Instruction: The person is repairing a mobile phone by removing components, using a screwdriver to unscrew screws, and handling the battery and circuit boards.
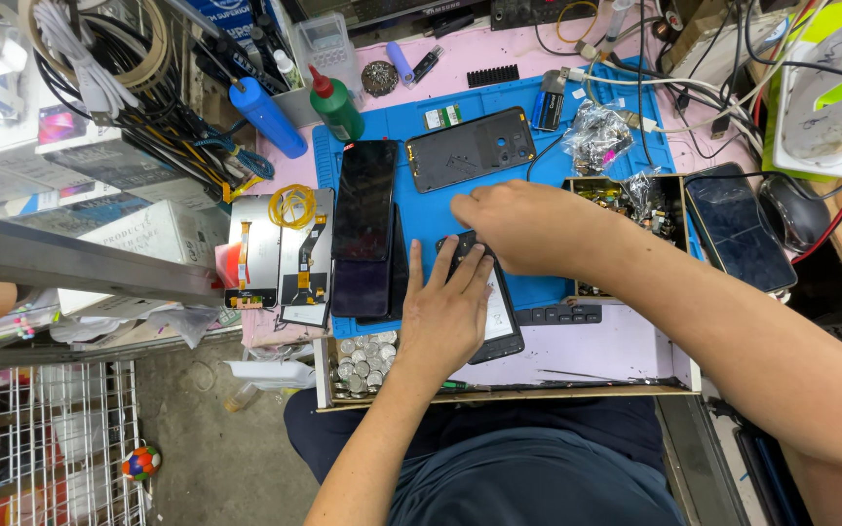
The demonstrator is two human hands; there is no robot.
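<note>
A black opened phone [495,314] lies on the blue work mat [557,146] in front of me. My left hand [446,312] presses flat on its left side, fingers spread over its upper part. My right hand [520,222] reaches in from the right and its fingertips touch the phone's top end, fingers curled; whether they pinch a small part is hidden. Left of my hands lie two dark phone screens [363,200], one overlapping the other. A black back cover [471,149] with camera holes lies above.
Two bare display panels with flex cables [280,255] lie at the mat's left edge. A blue bottle [267,117] and a green bottle [336,105] stand behind. A parts box [626,200], another phone [738,226], cables and a tray of coins [363,362] surround the mat.
</note>
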